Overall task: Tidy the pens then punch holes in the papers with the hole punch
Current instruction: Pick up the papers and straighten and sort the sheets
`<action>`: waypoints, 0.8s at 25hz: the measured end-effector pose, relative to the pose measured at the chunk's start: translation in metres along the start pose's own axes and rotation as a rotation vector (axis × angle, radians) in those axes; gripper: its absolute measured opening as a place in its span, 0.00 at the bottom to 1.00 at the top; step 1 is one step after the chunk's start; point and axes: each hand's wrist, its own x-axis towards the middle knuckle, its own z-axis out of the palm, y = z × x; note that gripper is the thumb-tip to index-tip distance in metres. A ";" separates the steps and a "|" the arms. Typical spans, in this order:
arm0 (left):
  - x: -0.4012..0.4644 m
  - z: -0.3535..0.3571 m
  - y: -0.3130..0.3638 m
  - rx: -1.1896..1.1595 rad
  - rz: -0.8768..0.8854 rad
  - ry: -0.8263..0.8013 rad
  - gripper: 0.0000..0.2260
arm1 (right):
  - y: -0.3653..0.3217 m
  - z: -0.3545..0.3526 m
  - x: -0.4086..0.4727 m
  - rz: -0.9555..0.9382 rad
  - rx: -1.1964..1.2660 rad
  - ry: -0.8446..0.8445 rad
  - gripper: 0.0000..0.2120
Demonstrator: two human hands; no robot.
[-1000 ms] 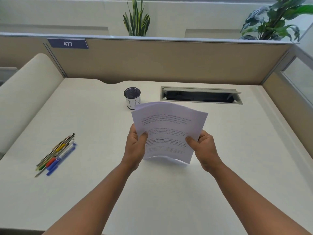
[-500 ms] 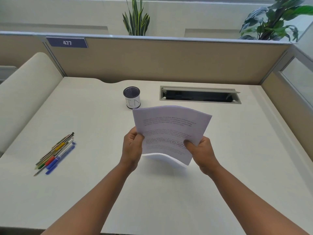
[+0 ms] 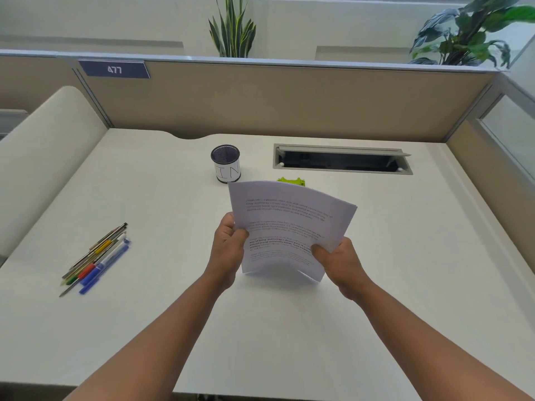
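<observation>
A stack of printed papers (image 3: 286,224) is held above the middle of the white desk (image 3: 289,328). My left hand (image 3: 228,250) grips its left edge and my right hand (image 3: 340,263) grips its lower right corner. The sheets bow upward. Just behind the papers' top edge, a green hole punch (image 3: 291,181) peeks out on the desk, mostly hidden. A black mesh pen cup (image 3: 225,163) with a white label stands behind and left of the papers. Several pens (image 3: 97,257) lie in a loose bundle on the left side of the desk.
An open cable tray (image 3: 341,162) is set into the desk at the back right. A beige partition (image 3: 275,102) with the sign 477 closes the far side, with plants behind it. A padded panel (image 3: 43,157) borders the left.
The papers have come lower and tilted flatter, so the green hole punch behind them now shows. Both hands kept their grip. The pens and cup have not moved.
</observation>
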 end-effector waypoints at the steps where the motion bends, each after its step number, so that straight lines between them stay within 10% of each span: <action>1: -0.001 0.001 -0.001 0.011 -0.016 -0.010 0.15 | 0.003 0.001 0.000 0.005 -0.028 -0.014 0.17; 20: 0.002 0.001 -0.023 0.115 -0.042 0.070 0.11 | 0.010 0.004 0.001 0.044 0.012 0.013 0.16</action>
